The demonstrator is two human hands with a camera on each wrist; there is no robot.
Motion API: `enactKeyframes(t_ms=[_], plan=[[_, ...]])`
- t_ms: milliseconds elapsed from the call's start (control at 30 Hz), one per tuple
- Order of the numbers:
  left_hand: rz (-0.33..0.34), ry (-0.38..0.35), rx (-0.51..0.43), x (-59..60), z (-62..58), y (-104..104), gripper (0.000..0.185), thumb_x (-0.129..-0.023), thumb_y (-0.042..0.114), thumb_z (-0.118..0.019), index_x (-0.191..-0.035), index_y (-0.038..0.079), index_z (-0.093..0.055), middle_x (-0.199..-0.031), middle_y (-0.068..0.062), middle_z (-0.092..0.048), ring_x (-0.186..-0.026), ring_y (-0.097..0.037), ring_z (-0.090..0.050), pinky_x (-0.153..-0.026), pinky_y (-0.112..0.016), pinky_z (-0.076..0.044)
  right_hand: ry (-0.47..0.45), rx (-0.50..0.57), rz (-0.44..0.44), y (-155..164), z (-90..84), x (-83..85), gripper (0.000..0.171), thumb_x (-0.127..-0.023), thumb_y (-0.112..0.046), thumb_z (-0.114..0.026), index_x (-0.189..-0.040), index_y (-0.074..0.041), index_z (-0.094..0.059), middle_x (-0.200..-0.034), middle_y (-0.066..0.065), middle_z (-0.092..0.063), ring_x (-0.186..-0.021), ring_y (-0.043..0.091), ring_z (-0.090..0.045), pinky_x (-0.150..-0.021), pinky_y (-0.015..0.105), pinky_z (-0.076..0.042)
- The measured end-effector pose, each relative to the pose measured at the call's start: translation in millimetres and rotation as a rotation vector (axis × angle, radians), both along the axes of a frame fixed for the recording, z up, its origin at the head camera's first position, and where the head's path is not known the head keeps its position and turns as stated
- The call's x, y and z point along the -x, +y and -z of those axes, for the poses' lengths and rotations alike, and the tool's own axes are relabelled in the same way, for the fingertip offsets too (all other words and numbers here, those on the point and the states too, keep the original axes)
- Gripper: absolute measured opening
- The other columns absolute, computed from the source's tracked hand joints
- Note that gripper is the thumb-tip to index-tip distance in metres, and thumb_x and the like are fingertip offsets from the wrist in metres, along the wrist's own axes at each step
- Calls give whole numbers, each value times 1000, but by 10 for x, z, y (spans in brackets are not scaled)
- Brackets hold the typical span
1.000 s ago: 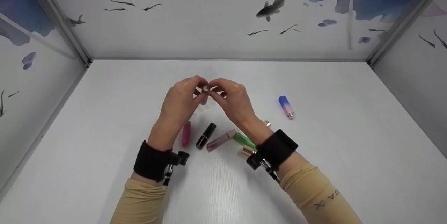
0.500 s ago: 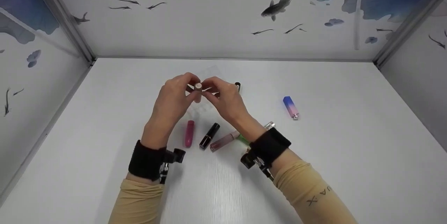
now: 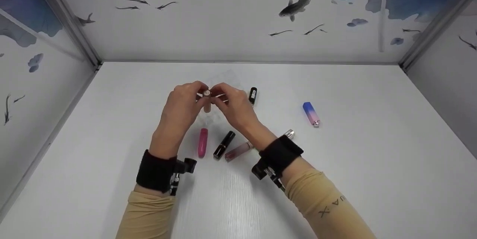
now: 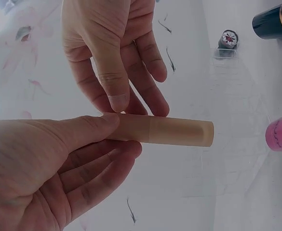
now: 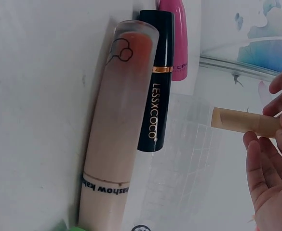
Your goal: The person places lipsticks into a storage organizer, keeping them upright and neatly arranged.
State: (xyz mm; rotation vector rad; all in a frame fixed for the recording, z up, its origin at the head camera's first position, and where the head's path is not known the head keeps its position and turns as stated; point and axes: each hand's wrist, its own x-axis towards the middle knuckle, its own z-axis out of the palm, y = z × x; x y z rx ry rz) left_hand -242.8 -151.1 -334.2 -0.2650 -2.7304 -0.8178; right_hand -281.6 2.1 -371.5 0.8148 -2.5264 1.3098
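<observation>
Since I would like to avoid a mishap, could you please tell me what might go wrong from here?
The beige tube is pinched near one end by the left hand and right hand, so it might tip or slip. The right forearm reaches over the pale lip gloss, so lowering that arm could roll it. The clear organizer blends into the white table, so a hand might bump it.

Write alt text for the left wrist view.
A person's left hand and right hand together hold a beige tube. Beyond lies a clear gridded container; a pink tube and a dark gold-banded tube show at the right edge.
</observation>
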Motion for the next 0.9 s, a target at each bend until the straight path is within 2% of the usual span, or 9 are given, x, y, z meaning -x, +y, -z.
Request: enactKeyframes(t_ms=[433, 900], plan=[[8, 28, 35, -16, 17, -4, 22, -92, 13, -71, -110, 1, -69, -107, -16, -75, -92, -29, -73, -77, -40, -58, -22, 7, -9, -22, 49, 17, 18, -99, -16, -62, -114, -7, -67, -111, 8, -76, -105, 17, -72, -87, 28, -59], [-13, -94, 44, 11, 21, 27, 23, -94, 15, -70, -112, 2, -69, -109, -13, -75, -87, -24, -70, -75, -36, -56, -27, -21, -8, -18, 102, 39, 17, -99, -14, -62, -113, -6, -67, -111, 10, -76, -103, 20, -72, -87, 29, -59]])
